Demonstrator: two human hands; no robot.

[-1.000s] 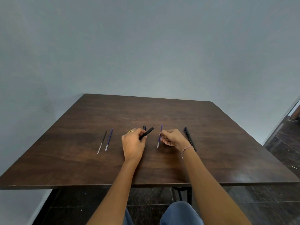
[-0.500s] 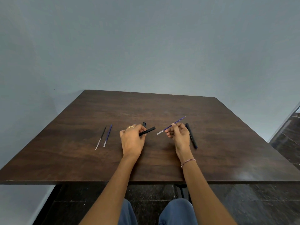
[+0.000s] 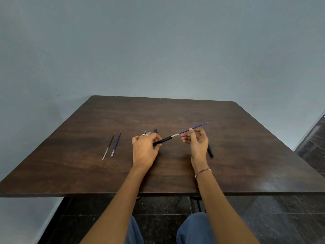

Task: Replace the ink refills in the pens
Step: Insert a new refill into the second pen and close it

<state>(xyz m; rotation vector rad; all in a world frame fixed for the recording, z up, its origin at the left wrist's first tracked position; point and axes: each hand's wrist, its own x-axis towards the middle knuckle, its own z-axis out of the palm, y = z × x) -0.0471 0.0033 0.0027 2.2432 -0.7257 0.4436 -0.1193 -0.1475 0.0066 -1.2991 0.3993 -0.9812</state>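
Two bare hands work just above a dark brown wooden table (image 3: 175, 111). The left hand (image 3: 144, 150) curls its fingers round a black plastic pen barrel (image 3: 162, 140), angled up to the right. The right hand (image 3: 196, 143) pinches a thin blue ink refill (image 3: 190, 129) between thumb and fingertips, its pale end at the barrel's open mouth. Further left, a thin black refill (image 3: 108, 146) and a second blue refill (image 3: 116, 144) lie side by side on the table. Another black pen (image 3: 210, 151) lies partly hidden behind the right hand.
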